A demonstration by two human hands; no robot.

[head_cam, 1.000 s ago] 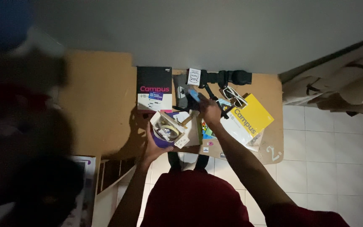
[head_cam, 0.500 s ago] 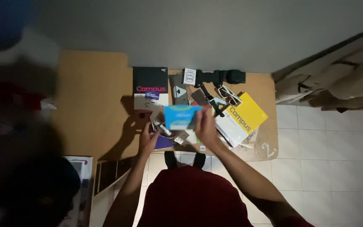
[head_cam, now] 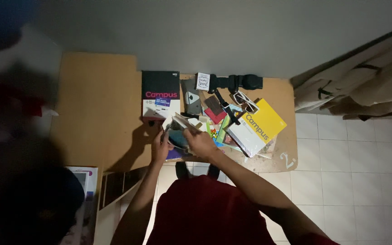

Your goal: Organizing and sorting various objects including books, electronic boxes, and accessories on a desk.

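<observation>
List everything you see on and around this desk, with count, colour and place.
small box: one, pale with dark inside, front of the desk, held between both hands
black notebook: one, black and white, back of the desk
yellow notebook: one, yellow and white, right side
sunglasses: one pair, white frame, behind the yellow notebook
black strap: one, along the wall
white square card: one, beside the strap
colourful cards: several, red and green, middle
desk: one, tan
floor tiles: white, right
left hand: on the box
right hand: on the box
</observation>
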